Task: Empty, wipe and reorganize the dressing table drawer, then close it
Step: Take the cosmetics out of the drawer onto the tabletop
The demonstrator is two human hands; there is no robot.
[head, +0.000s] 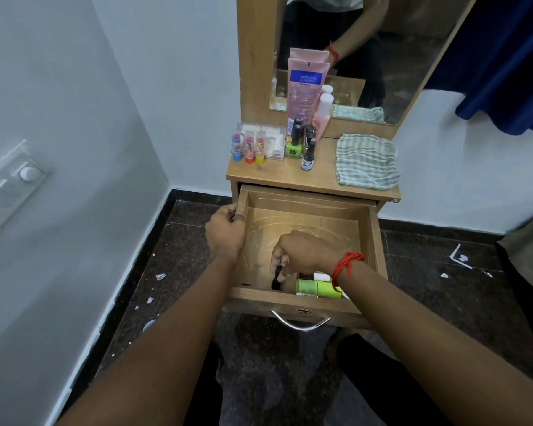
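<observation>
Drawer: I am seeing the drawer [308, 222] standing pulled out of the dressing table [290, 176], its wooden floor mostly bare and streaked with pale marks.
Left hand: my left hand [225, 232] is gripping the drawer's left wall near the back left corner, fingers curled over the rim.
Right hand: my right hand [302, 252] is reaching down into the drawer near the front edge, fingertips pinching a small dark bottle [277, 276] that is standing close to the front wall.
Wrist: a red thread [345, 265] is sitting around my right wrist.
Drawer contents: a green bottle [317, 288] is lying on its side along the front wall, toward the front right corner, just beside the dark one; something white and dark is lying behind it, partly hidden by my wrist.
Table top, left edge: three small colourful tubes [249, 147] are standing in a row in front of a clear case.
Table top, middle: nail polish bottles [302, 146] are clustering together, with a tall pink tube [305, 93] leaning upright behind them against the mirror [397, 56].
Table top, right edge: a striped cloth [366, 161] is lying folded, reaching to the right edge.
Drawer front: a metal handle [302, 323] is hanging below the front edge.
</observation>
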